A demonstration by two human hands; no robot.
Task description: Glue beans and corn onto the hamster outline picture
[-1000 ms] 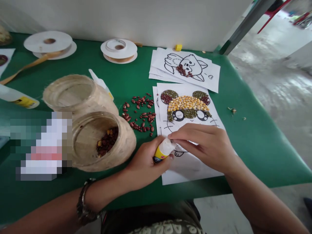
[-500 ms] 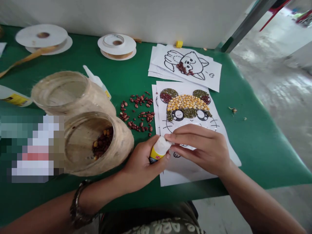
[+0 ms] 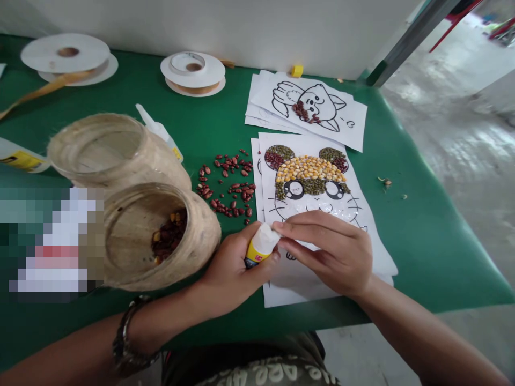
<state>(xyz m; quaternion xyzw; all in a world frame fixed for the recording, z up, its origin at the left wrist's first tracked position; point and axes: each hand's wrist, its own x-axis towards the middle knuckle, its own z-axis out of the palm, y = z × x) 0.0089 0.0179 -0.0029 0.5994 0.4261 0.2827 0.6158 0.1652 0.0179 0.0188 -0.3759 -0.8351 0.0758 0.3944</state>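
Green table (image 3: 426,236) viewed from above. Right of centre lies a white sheet (image 3: 314,202) bearing a round-eared animal drawing; yellow kernels (image 3: 309,169) cover its brow, and a glossy film shows on the lower face. To the left, the fibre-wrapped front jar (image 3: 205,225) stands against the similar rear jar (image 3: 164,161).

The right hand (image 3: 332,246) reaches across the drawing, thumb and index finger pinched together at the tip of a glue bottle (image 3: 260,246); whether they hold cap or nozzle cannot be told. The left hand (image 3: 235,268) is wrapped around the bottle's body and is the nearer of the two, supporting it from the left and below. The bottle is above the sheet's left margin, between the hands. Its long axis is oblique, the base toward the left palm and the white tip toward the right fingertips.

Writing, from largest: the garment (image 3: 261,375) carries pale capitals, partly cut off, with no full phrase legible. A second bottle (image 3: 24,155), at the left edge, shows a yellow label with a dark mark. The held bottle's yellow-and-dark label has a small red device; its brand is too small to read.
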